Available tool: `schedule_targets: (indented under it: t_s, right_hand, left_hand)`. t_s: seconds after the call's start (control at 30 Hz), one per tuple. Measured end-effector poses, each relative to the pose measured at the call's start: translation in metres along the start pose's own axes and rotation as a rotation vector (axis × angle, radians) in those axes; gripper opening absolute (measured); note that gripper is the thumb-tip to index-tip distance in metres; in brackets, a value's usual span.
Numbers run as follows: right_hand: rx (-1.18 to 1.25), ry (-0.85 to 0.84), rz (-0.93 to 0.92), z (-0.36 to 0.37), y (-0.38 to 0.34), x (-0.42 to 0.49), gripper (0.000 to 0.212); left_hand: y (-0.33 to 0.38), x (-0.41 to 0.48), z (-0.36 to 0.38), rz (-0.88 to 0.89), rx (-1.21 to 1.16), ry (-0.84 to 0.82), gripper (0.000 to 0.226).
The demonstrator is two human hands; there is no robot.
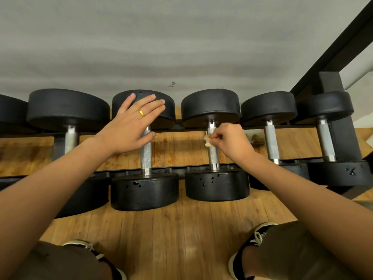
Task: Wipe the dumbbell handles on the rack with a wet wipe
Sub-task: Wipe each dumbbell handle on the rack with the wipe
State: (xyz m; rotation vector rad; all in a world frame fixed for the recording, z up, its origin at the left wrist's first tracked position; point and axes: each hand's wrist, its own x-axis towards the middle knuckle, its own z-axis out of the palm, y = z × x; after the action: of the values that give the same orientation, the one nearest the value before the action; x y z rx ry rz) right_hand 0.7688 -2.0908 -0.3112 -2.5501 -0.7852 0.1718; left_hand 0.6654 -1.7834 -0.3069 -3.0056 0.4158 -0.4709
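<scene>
A: While the right hand (232, 138) pinches the wipe (207, 140) against a handle (213, 152), which step is this?

B: Mid-wipe, I judge. The left hand (131, 124) lies flat, fingers spread (holding nothing). Next, slide the wipe down the bare handle below those pinching fingers.

Rack (181, 170): stands on the floor (161, 229), wall (141, 47) behind it. Dumbbells sit side by side across it, handles running away from me.
Left-centre dumbbell (146, 156): my left hand (129, 126) is laid over its far head.
Centre dumbbell (213, 156): just right of it. My right hand (232, 138) pinches the wet wipe (207, 140) against its handle.
Two more dumbbells sit further right, and others further left.
</scene>
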Motion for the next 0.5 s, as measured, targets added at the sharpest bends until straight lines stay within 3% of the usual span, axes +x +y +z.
schedule_targets:
  t_s: [0.13, 0.37, 0.5]
  right_hand:
    - [0.096, 0.013, 0.030, -0.006, 0.003, 0.007, 0.004]
    - [0.125, -0.435, 0.118, -0.010, 0.011, -0.017, 0.011]
    - [0.082, -0.394, -0.023, -0.010, 0.015, -0.025, 0.010]
  left_hand:
    - [0.000, 0.000, 0.001, 0.001, -0.014, 0.000, 0.074]
    - [0.001, 0.000, -0.001, 0.006, -0.025, 0.012, 0.072]
    - [0.002, 0.000, -0.001, 0.005, -0.045, 0.027, 0.077]
